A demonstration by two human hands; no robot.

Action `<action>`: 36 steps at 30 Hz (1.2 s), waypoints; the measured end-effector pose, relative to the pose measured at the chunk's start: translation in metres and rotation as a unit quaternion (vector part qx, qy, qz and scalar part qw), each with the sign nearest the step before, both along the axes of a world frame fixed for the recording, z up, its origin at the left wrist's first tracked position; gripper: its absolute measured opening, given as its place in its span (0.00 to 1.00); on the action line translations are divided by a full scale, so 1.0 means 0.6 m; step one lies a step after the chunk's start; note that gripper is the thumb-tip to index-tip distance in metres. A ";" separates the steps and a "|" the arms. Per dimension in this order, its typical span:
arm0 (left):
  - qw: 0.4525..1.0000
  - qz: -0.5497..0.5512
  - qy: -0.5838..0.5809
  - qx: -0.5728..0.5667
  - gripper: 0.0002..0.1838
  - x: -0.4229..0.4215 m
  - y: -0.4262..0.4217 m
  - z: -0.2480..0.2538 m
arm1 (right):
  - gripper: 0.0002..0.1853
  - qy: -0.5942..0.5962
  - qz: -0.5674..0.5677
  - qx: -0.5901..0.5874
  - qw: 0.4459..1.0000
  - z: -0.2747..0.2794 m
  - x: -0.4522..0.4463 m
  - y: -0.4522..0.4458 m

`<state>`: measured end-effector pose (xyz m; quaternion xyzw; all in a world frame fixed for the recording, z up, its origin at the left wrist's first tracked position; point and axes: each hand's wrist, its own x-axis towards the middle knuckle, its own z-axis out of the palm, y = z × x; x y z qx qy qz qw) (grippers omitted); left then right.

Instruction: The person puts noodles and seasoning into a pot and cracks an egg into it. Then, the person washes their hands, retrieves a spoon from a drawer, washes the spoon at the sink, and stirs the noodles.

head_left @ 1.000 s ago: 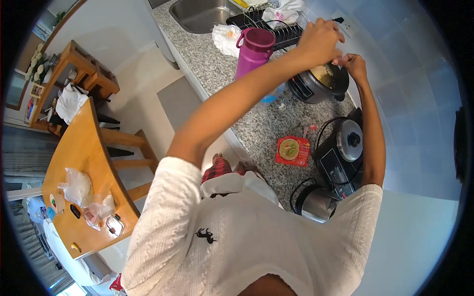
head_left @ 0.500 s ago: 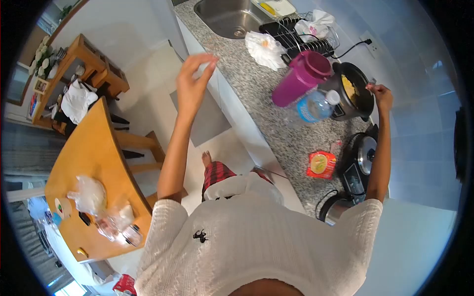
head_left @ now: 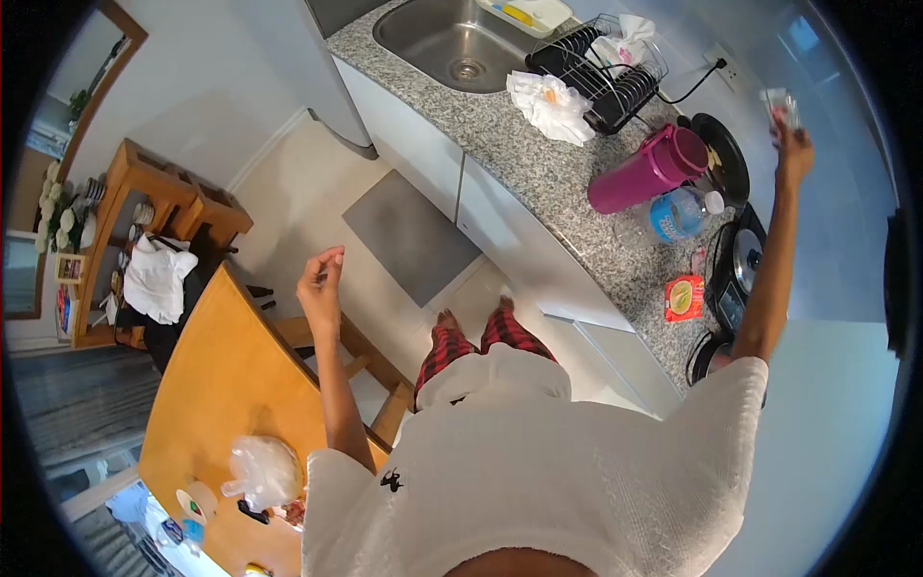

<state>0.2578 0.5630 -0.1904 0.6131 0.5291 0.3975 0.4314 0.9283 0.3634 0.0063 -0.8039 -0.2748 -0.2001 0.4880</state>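
Note:
Raised by the wall at the upper right, my right hand [head_left: 794, 154] pinches a small see-through packet [head_left: 777, 100] with whitish and reddish parts; its exact kind is unclear. Below and left of that hand stands a dark pot [head_left: 735, 178] with yellowish food inside, partly hidden by a magenta jug [head_left: 639, 173]. A clear water bottle [head_left: 677, 215] with a blue label is beside the jug. My left hand [head_left: 320, 284] hangs over the floor near the wooden table, its fingers curled together with nothing visible in them.
A red-orange packet [head_left: 685, 298] lies on the granite counter [head_left: 548, 192] by a black cooker [head_left: 738, 274]. Farther back are a crumpled white bag [head_left: 551, 104], a dish rack [head_left: 601, 82] and the sink [head_left: 452, 48]. The wooden table [head_left: 221, 375] holds a plastic bag [head_left: 264, 471].
My right hand has left the pot and risen toward the wall with the small packet. My left hand has dropped away from the counter toward the table, its fingers drawing together. The view has shifted.

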 end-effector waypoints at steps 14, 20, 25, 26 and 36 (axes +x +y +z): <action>0.994 -0.074 0.061 -0.046 0.07 -0.009 -0.067 -0.020 | 0.07 -0.174 -0.005 -0.346 0.922 -0.379 -0.270 0.412; 0.985 0.007 0.170 0.000 0.08 -0.084 -0.104 -0.065 | 0.11 -0.153 0.056 -0.469 0.868 -0.454 -0.222 0.417; 0.991 0.000 0.118 0.061 0.07 -0.057 -0.084 -0.059 | 0.15 -0.276 0.020 -0.445 0.852 -0.484 -0.175 0.422; 0.987 -0.005 0.123 0.103 0.07 -0.047 -0.080 -0.071 | 0.14 -0.225 0.052 -0.434 0.871 -0.453 -0.193 0.415; 0.988 -0.101 0.098 0.062 0.06 0.026 -0.150 -0.037 | 0.11 -0.138 0.213 -0.191 0.948 -0.360 -0.333 0.431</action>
